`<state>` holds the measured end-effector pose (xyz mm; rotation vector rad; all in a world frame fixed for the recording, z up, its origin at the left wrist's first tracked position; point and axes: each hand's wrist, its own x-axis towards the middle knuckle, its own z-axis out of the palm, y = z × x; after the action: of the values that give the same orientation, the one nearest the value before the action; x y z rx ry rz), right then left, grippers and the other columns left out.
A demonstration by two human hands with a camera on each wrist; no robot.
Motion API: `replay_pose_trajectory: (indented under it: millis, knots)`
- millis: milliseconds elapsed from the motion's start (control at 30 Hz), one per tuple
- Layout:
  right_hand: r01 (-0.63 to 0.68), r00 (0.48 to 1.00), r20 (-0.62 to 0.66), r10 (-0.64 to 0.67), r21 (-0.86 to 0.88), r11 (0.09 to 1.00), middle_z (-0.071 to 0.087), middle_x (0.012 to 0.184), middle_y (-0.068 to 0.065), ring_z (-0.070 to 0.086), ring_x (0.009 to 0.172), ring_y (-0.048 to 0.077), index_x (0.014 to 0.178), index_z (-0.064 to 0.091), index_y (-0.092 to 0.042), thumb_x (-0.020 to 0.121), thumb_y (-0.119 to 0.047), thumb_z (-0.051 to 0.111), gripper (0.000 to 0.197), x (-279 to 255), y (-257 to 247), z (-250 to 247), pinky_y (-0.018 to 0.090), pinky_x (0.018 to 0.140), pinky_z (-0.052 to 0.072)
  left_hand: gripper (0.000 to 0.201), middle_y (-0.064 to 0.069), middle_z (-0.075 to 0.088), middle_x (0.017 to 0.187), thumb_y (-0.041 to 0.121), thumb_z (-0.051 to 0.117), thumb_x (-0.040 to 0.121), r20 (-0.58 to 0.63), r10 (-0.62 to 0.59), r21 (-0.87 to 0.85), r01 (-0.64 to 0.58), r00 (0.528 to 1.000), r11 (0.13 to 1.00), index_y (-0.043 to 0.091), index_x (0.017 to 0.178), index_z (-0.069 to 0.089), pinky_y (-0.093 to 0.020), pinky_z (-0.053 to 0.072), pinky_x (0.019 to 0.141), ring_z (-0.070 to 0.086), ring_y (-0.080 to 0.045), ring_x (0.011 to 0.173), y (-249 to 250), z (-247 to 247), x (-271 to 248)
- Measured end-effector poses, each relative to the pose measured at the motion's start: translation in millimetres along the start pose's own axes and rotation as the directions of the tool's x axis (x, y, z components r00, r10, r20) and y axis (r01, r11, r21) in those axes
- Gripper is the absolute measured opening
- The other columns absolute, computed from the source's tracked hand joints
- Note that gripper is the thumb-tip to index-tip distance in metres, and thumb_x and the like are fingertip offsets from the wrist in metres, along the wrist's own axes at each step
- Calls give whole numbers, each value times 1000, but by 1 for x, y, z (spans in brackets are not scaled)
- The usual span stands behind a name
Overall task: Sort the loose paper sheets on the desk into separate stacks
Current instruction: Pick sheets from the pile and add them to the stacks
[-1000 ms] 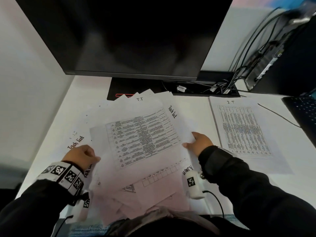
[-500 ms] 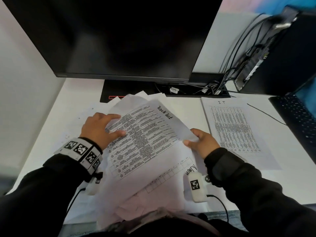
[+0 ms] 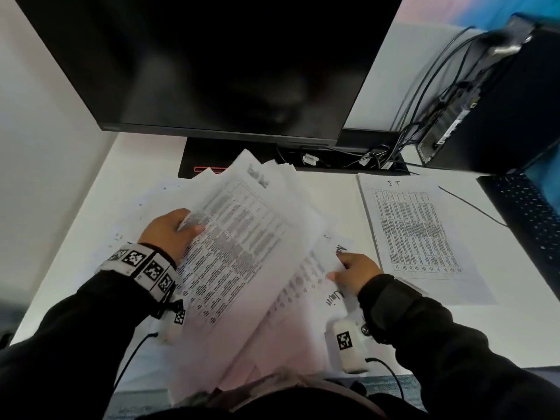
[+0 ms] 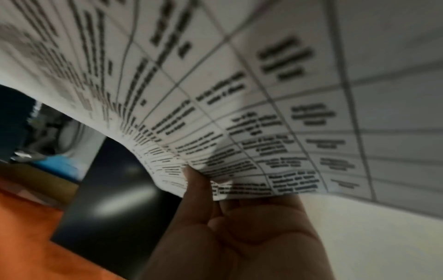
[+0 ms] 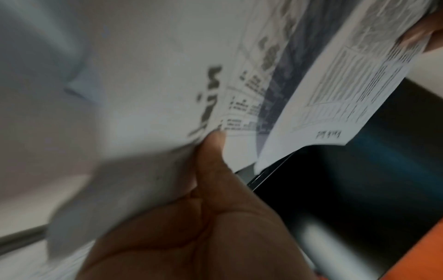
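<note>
While pinching near edge of lifted table sheet (image 3: 242, 237), left hand (image 3: 169, 231) grips with thumb on top. Long axis tilted away toward monitor (image 3: 218, 62). Right hand (image 3: 354, 272) pinches right edge of loose pile (image 3: 303, 286) beneath. Sorted stack (image 3: 415, 234) flat on counter (image 3: 515, 322), just right of right hand, which is nearer. Likely destination, but heading too blurred to confirm match.

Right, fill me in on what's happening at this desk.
A person is sorting papers at a white desk. The left hand pinches a printed table sheet, lifted off the messy pile, while the right hand grips the pile's right edge. One sorted stack, headed I.T, already lies to the right, below the monitor.
</note>
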<state>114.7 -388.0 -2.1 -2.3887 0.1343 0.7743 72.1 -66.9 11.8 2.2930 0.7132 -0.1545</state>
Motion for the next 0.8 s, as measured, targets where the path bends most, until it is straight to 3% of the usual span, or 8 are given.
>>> replay_pose_trajectory:
  millis: [100,200,367,467,567,667,733,800]
  knots:
    - [-20,998,-57,22,45,999,61,90,3,56,81,16,97,60,-13,91,-9,55,9,1,0,-5,14,63,38,40,-4,60,121,29,57,90,-82,-129,-140,117,988,983,6,124,55,-27,36,84,54,-29,114,-6,-9,-1]
    - [-6,1000,-16,7,27,1000,53,72,-7,45,61,4,83,52,-17,94,-11,51,11,1,-6,-5,6,44,31,61,-13,37,147,34,54,92,-37,-272,-134,265,962,955,3,141,34,-32,28,106,35,-30,134,-15,-9,0]
    - [79,973,213,-85,36,996,63,85,-2,61,78,17,98,56,-21,89,-10,57,15,-3,-21,18,22,66,48,61,-19,31,148,38,42,96,49,-396,-141,399,917,906,3,144,26,-35,26,109,31,-33,136,-23,8,-9]
    - [124,928,360,-95,-59,990,59,73,-2,55,60,12,92,58,-22,90,-8,54,15,-7,-26,31,20,56,46,61,-19,54,125,35,51,93,80,-399,-207,407,913,890,1,140,33,-31,35,96,46,-30,119,-26,16,-13]
    - [35,873,486,-44,27,999,63,71,2,58,53,13,100,62,-19,92,-8,47,20,-7,-33,36,23,53,51,67,-17,52,131,28,68,83,73,-435,-311,435,897,845,9,139,36,-36,40,96,52,-33,115,-34,20,-15]
    - [105,963,254,-94,-32,994,66,83,4,62,71,17,91,63,-16,92,-11,49,15,9,-42,24,26,70,49,58,-12,56,128,23,68,83,72,-400,-229,406,914,885,11,134,43,-38,46,93,58,-32,107,-38,20,-18]
    - [134,990,47,-130,-88,987,64,113,6,61,100,22,111,63,-16,92,-12,52,23,23,-48,7,25,87,44,48,-12,58,126,22,65,84,66,-369,-157,375,927,914,11,128,49,-43,45,96,58,-32,108,-42,19,-18]
    - [140,989,-27,-145,-138,980,54,131,5,55,115,24,128,53,-18,91,-15,54,37,33,-53,-7,29,96,41,45,-11,60,125,20,64,85,88,-355,-110,364,931,925,11,127,50,-42,45,97,58,-32,110,-43,20,-20]
